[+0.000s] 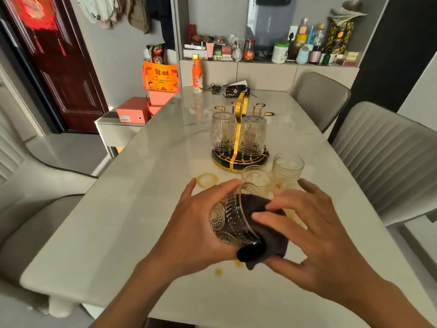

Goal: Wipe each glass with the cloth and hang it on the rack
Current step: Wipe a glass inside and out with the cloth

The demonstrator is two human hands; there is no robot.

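Glass (230, 221), fragile and slippery, cupped at its base by left hand (196, 223); right hand (314, 235) pinches soft dark cloth (264, 242) stuffed inside.

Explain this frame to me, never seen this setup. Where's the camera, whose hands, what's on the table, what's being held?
There is no robot here: one wide-angle camera sits on a person's head and looks forward and down, so the two arms coming in from the bottom edge are the wearer's own.

The left hand holds a patterned glass tilted on its side. The right hand presses a dark cloth into and around the glass mouth, wiping it.

On the pale table stands a gold rack with two glasses already hung upside down on it. Two more glasses stand upright in front of the rack, waiting. An amber ring stain and small drops mark the tabletop near the hands. At the far end are an orange bottle and small clutter.
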